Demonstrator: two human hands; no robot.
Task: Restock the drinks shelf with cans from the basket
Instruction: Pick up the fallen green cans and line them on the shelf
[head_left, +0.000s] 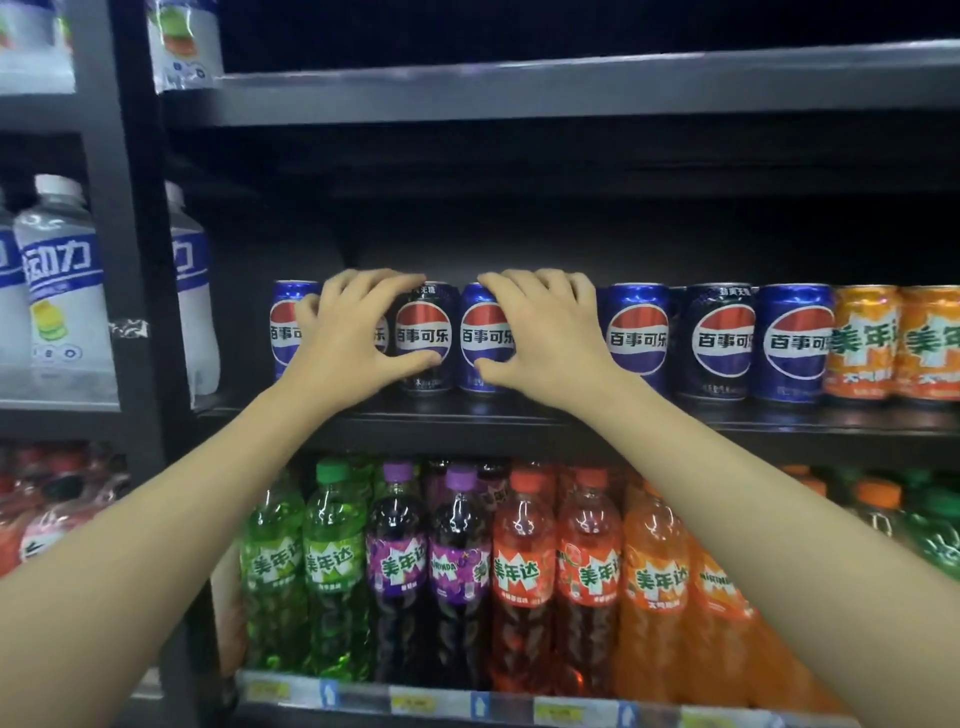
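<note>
Squaring row: left hand (347, 332) grips black can (423, 338); right hand (540, 332) grips blue can (483, 338), labels facing out on shelf (467, 415).

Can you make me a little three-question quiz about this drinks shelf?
1. True or false: both hands are on cans.
2. What colour are the cans at the far right of the can row? A green, B orange, C pink.
3. What stands on the shelf below the cans?

Key:
1. True: left hand and right hand grip Pepsi cans.
2. B, orange cans.
3. Bottles.
</note>
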